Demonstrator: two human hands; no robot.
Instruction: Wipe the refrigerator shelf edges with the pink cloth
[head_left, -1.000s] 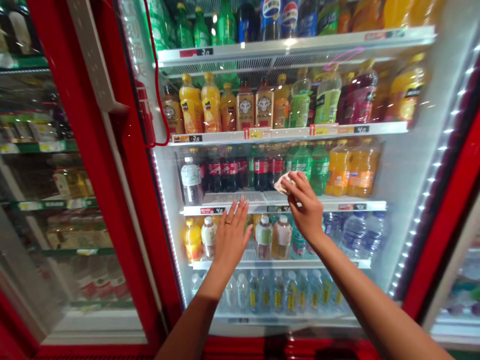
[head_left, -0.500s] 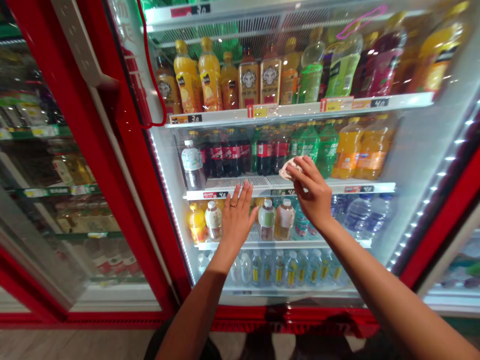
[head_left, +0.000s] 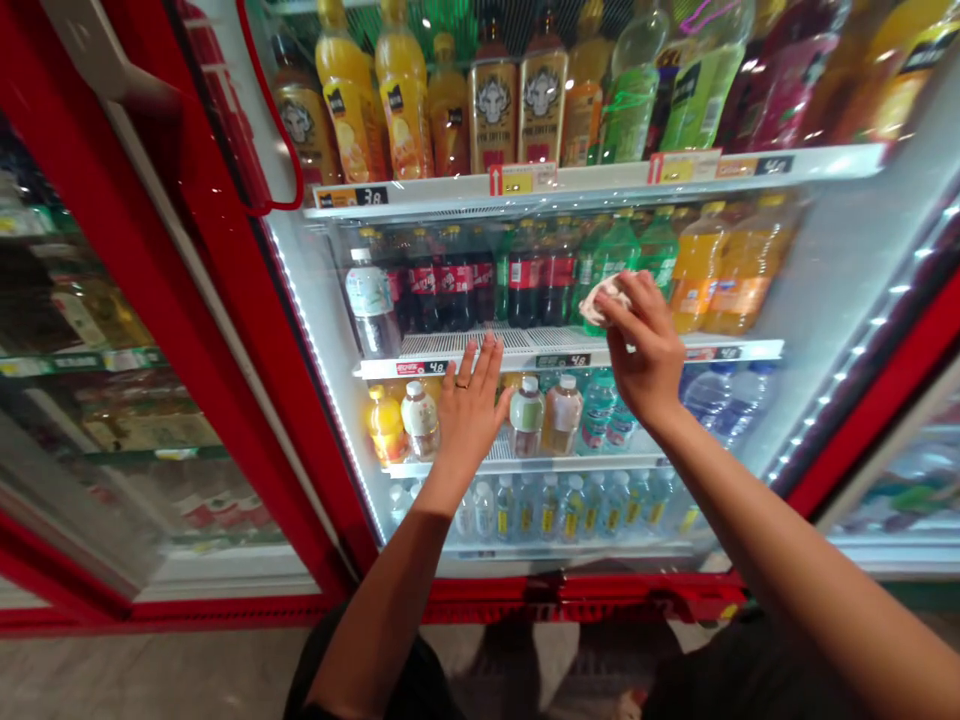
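Observation:
A glass cooler door with a red frame (head_left: 577,590) stands before me, bottles on shelves behind it. My left hand (head_left: 471,400) lies flat towards the glass with fingers stretched, a ring on one finger, and holds nothing. To its right and higher, my right hand (head_left: 646,345) grips a crumpled whitish cloth (head_left: 606,300) at its fingertips, in front of the green bottles (head_left: 621,245). Dark cola bottles (head_left: 523,280) show between the hands, farther back. Part of the cloth is hidden by the fingers.
A red cord (head_left: 294,160) hangs at the door's upper left. Another glass-fronted cooler is at the left beyond a red post (head_left: 217,330). Yellow juice bottles (head_left: 405,95) stand on the upper shelf. Grey floor (head_left: 187,670) shows below.
My right hand and the cloth have moved up and slightly right across the glass. The view has tipped downward and come closer. My left hand keeps its flat pose.

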